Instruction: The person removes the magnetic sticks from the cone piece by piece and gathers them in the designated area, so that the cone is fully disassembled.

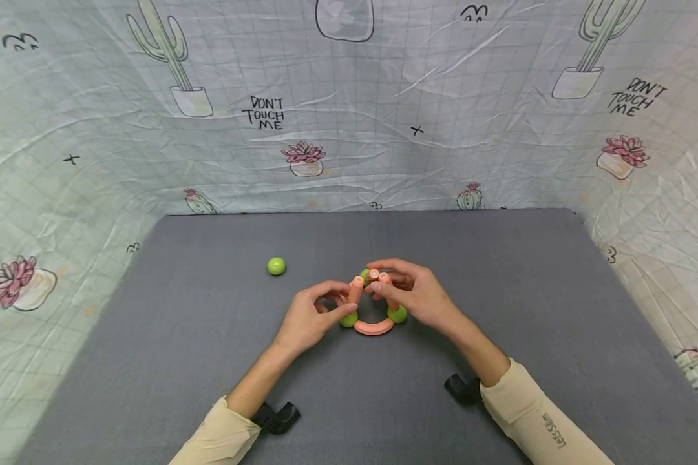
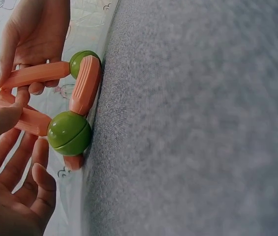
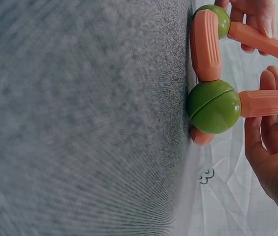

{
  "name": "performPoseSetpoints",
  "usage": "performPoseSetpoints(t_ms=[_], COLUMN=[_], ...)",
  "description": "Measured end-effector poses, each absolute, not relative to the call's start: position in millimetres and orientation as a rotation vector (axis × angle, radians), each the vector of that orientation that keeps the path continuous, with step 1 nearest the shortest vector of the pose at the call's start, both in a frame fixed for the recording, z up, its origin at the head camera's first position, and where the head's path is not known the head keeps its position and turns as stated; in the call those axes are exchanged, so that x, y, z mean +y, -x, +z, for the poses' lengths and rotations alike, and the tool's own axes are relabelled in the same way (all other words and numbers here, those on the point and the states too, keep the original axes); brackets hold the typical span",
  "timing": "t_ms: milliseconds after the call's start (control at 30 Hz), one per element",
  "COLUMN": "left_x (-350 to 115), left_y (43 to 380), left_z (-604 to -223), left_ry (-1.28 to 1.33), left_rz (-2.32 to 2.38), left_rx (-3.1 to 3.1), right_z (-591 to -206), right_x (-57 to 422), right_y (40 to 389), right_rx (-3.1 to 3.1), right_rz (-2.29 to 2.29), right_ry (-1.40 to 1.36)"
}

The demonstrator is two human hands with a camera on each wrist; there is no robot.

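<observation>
Orange magnetic building rods and green balls make a small ring-shaped frame mid-table. A curved orange bar (image 1: 374,328) at its near side joins a left green ball (image 1: 349,319) and a right green ball (image 1: 397,314). From the left ball rises an orange rod (image 2: 28,120), which my left hand (image 1: 309,320) pinches between thumb and fingers. My right hand (image 1: 420,292) grips a similar upright rod (image 3: 269,103) above the right ball. Behind them, a third rod end (image 1: 374,274) and another green ball (image 1: 365,276) show partly, screened by my right hand.
A loose green ball (image 1: 276,266) lies on the grey table (image 1: 209,323), beyond my left hand and to its left. A printed cloth (image 1: 349,116) hangs behind the table and along both sides. Black wrist camera mounts (image 1: 279,418) hang beneath the forearms.
</observation>
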State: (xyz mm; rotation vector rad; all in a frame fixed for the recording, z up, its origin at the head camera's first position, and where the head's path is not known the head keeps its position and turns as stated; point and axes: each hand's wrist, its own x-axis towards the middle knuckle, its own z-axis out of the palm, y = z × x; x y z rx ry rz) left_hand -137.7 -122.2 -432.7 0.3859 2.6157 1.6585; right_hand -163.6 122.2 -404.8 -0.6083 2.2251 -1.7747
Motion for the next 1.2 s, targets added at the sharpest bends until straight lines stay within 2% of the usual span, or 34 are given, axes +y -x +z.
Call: performPoseSetpoints(t_ms=[867, 1200], left_x=[-123, -128], left_y=[140, 135], left_z=[-423, -416], left_ry=[-0.515, -0.468], left_rz=[1.818, 1.882], left_rx=[2.557, 2.565], right_z=[-407, -408], right_x=[125, 125], right_y=[166, 165], right_rx=[2.204, 2.194], right_rz=[-1.790, -1.797], right_ry=[0.659, 0.657])
